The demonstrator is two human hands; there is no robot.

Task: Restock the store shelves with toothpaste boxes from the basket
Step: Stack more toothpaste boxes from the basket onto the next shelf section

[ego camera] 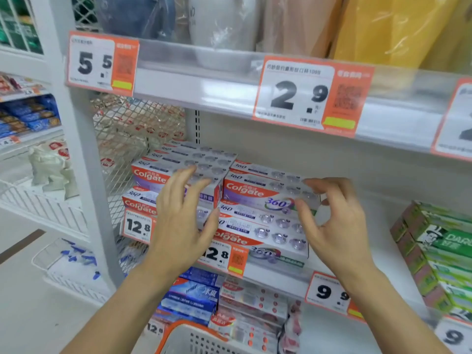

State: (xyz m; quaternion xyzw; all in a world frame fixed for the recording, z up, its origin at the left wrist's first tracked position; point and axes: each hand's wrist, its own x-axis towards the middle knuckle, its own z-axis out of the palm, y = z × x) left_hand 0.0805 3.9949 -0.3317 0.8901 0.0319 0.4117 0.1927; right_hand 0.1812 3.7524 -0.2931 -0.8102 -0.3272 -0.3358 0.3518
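Note:
Two stacks of white and red Colgate toothpaste boxes (258,198) lie on the middle shelf (278,273). My left hand (181,221) hovers in front of the left stack with fingers spread and relaxed, holding nothing. My right hand (332,223) is just right of the right stack, fingers loosely curved near the top box's end, gripping nothing that I can see. The rim of the white basket with orange trim (186,335) shows at the bottom edge.
Green toothpaste boxes (439,254) are stacked at the right of the same shelf, with a bare gap between them and the Colgate stacks. Blue and red toothpaste boxes (204,295) fill the shelf below. Price tags (306,95) hang along the upper shelf edge.

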